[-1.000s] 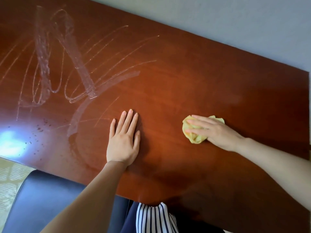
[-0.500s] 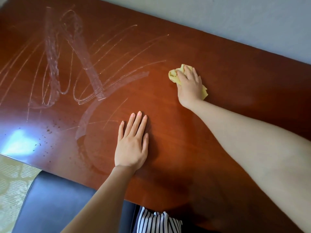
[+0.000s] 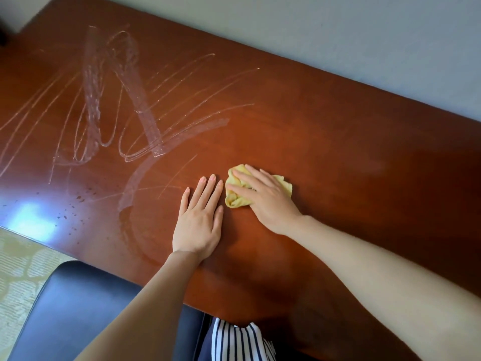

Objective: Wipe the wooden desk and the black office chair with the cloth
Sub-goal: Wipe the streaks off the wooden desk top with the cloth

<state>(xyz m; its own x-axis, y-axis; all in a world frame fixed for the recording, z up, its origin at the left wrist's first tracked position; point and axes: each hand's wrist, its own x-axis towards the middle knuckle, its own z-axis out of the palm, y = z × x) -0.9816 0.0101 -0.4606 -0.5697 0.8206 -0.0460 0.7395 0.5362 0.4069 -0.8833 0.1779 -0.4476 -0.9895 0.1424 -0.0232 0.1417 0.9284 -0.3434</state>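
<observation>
Both hands lie on the wooden desk (image 3: 325, 131). The left hand (image 3: 199, 222) rests flat, palm down, its fingers straight and close together, holding nothing. The right hand (image 3: 263, 201) presses down on a bunched yellow cloth (image 3: 234, 200), its fingers stretched fairly straight across the top of the wad; the thumb is hidden, so whether it tucks under the fabric cannot be told. The cloth sits on the desktop just beside the left hand's fingertips, close to touching them, and a corner of it pokes out past the right hand's knuckles on the far side.

Beyond the left hand and off to its left, pale wet streaks (image 3: 145, 126) loop and cross over the reddish wood, with a curved smear bending back toward the left wrist. Farther left, near the desk's front edge, are dark specks (image 3: 78, 199) and a bright patch of glare (image 3: 31, 217).

Below the left forearm, the black office chair (image 3: 78, 303) shows its padded seat, partly under the desk's near edge. Between the two forearms a striped garment (image 3: 239, 342) is visible. Patterned carpet (image 3: 18, 269) lies left of the chair, and a grey wall (image 3: 338, 35) runs behind the desk, past the right hand.
</observation>
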